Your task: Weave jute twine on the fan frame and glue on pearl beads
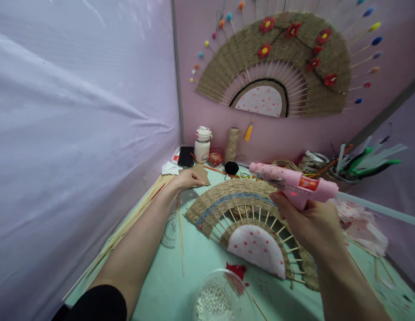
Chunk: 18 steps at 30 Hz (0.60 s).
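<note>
My right hand [319, 225] is wrapped round the handle of a pink glue gun [284, 180], its nozzle pointing left above the fan. A clear glue stick [377, 207] runs out of the gun's back. Under it lies a woven half-round fan [223, 207] with a blue band, bare wooden ribs and a white, red-dotted cloth centre [257, 249]. My left hand [189, 179] is closed in a pinch by the fan's upper left rib tips, over a piece of brown cardboard [202, 173]. What its fingertips hold is too small to make out.
Long thin sticks [123, 236] lie along the left wall beside a protractor [169, 234]. A clear tub of pearl beads [214, 301] stands in front. Behind are a white bottle [202, 145], a twine spool [232, 145] and green-handled tools [364, 165]. A flowered fan [227, 67] hangs above.
</note>
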Motion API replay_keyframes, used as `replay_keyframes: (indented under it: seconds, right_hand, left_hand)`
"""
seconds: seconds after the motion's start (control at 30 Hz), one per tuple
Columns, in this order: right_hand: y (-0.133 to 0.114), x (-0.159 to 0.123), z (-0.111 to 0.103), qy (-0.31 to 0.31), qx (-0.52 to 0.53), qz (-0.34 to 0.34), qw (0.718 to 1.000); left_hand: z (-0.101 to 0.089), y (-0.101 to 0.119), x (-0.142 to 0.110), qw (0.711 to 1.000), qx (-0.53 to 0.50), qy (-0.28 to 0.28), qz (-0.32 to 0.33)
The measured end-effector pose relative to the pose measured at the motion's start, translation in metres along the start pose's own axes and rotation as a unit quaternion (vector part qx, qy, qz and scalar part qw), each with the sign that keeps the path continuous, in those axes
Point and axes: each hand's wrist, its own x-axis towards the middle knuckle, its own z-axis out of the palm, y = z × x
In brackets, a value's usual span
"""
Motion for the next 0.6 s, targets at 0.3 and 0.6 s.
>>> replay_keyframes:
  seconds: [0.3,0.6]
  right_hand:
    - [-0.0022,0.0007,0.0004,0.001,-0.004,0.006,1.0]
    - [-0.0045,0.0007,-0.0004,-0.001,0.029,0.009,1.0]
  left_hand:
    - [-0.0006,0.0066,-0.0057,1.0,0.004,0.004,0.007]
    - [-0.0008,0.0019,-0.0034,1.0,-0.017,-0.007,0.016]
